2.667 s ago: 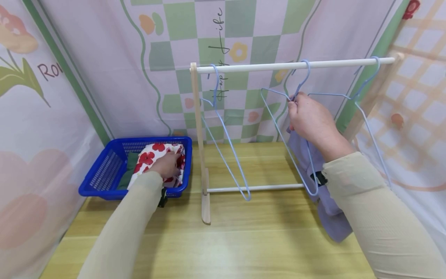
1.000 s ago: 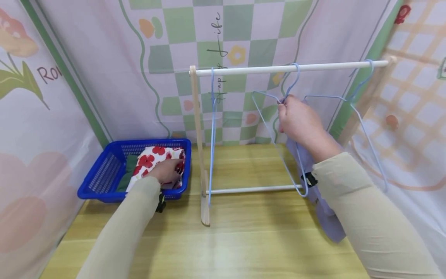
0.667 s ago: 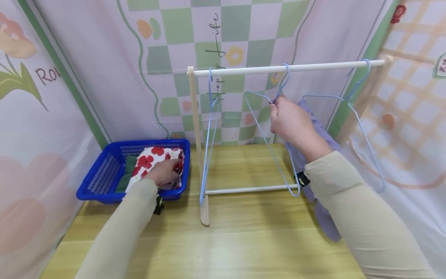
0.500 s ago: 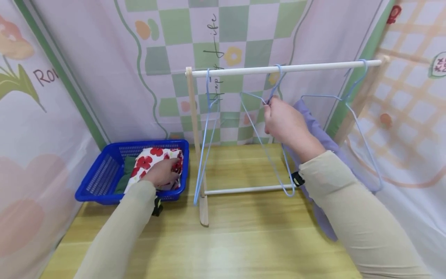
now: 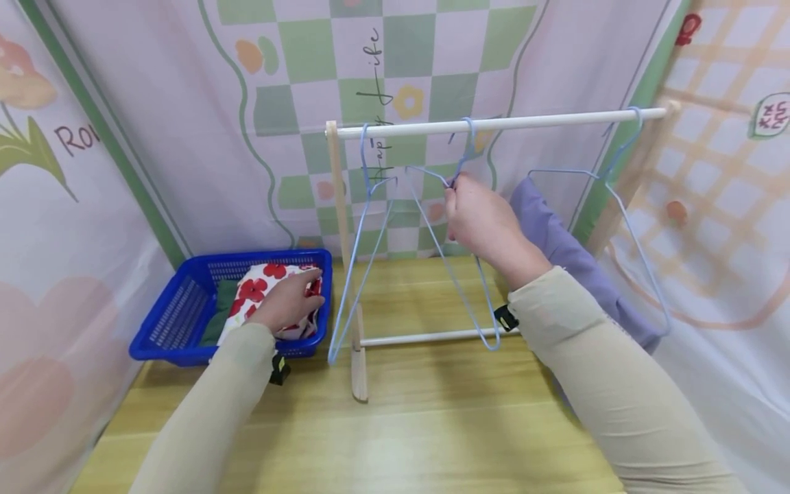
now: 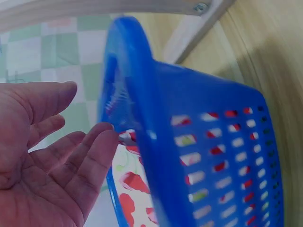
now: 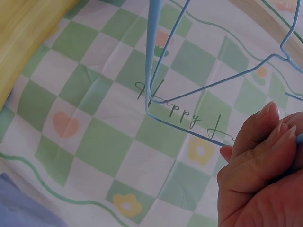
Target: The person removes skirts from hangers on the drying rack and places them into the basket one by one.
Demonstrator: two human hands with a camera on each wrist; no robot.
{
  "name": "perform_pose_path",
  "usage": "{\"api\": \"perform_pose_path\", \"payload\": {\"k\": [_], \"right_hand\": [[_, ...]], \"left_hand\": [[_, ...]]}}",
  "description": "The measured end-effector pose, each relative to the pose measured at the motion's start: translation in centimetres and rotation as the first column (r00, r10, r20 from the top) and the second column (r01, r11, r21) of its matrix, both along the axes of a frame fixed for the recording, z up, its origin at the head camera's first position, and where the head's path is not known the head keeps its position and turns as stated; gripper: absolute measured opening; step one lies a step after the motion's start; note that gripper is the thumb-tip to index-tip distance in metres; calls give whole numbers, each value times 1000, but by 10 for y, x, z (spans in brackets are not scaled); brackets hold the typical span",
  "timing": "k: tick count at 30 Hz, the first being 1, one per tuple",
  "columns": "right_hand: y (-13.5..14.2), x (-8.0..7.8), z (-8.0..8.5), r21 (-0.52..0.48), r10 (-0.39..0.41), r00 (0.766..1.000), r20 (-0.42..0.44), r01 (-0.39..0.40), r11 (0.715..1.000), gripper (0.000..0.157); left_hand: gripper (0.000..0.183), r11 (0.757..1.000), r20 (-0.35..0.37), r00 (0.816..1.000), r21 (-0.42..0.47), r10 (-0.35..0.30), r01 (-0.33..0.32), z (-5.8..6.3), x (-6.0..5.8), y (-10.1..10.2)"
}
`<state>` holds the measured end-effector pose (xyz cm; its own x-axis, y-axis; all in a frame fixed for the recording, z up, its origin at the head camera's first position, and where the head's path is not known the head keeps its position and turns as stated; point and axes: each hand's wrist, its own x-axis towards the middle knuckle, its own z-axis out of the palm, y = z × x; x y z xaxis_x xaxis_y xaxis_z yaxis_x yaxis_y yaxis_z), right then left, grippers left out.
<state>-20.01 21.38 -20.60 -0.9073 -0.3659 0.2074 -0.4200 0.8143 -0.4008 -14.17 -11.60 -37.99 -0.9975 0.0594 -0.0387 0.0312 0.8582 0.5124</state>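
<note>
One lavender garment (image 5: 558, 257) hangs, red-floral cloth (image 5: 252, 291) and green cloth (image 5: 218, 319) remain in the blue basket (image 5: 169, 322), right hand (image 5: 484, 216) grips the bare middle hanger (image 5: 472, 141), left hand (image 5: 289, 302) lies relaxed, grasping nothing visible.

Glossy plastic basket (image 5: 175, 317) — matt cloth (image 5: 253, 289) inside it, smooth wood-grained table (image 5: 432, 425) beneath it — smooth hangers (image 7: 152, 38) to its right.

A wood-grained worktop (image 5: 395, 439) spreads before you. Behind it, your pale curtain (image 5: 166, 103) shows green-and-white checks (image 5: 407, 44), "Happy Life" script (image 5: 374, 96) and a yellow flower (image 5: 400, 103). On your left is an orange-pink bloom (image 5: 25, 89); on your right, an orange lattice (image 5: 736, 82). 2 green strips (image 5: 97, 130) edge the corners.
</note>
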Motion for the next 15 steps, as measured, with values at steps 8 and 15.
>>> {"api": "perform_pose_path", "payload": {"k": [8, 15], "right_hand": [[-9, 2, -1, 1, -4, 1000, -14, 4, 1000, 33], [-15, 2, -1, -5, 10, 1000, -14, -11, 1000, 36]], "left_hand": [[59, 989, -110, 992, 140, 54, -38, 13, 1, 10], [56, 929, -197, 969, 364, 149, -69, 27, 7, 24]]}}
